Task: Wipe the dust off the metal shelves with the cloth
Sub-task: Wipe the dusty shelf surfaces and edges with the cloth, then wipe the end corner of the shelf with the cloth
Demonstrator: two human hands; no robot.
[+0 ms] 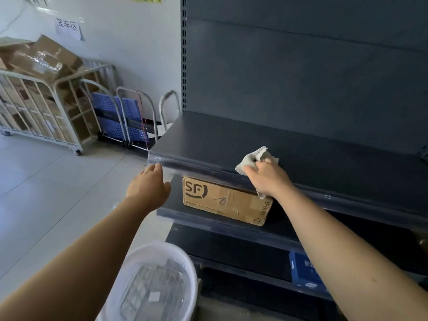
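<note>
A dark grey metal shelf [231, 137] runs across the middle, with lower shelves stepped below it. My right hand [268, 179] presses a crumpled white cloth [252, 157] onto the shelf's front edge; part of the cloth hangs below my palm. My left hand [149, 184] hovers at the shelf's left front corner, fingers loosely together and touching or nearly touching the clear price strip, holding nothing.
A cardboard SF box [224, 200] sits on the shelf below. A blue box [305, 269] lies lower right. A white plastic basket [152, 286] stands on the floor by my left arm. Cage carts with cardboard [41, 107] and a folded blue trolley [120, 119] line the wall.
</note>
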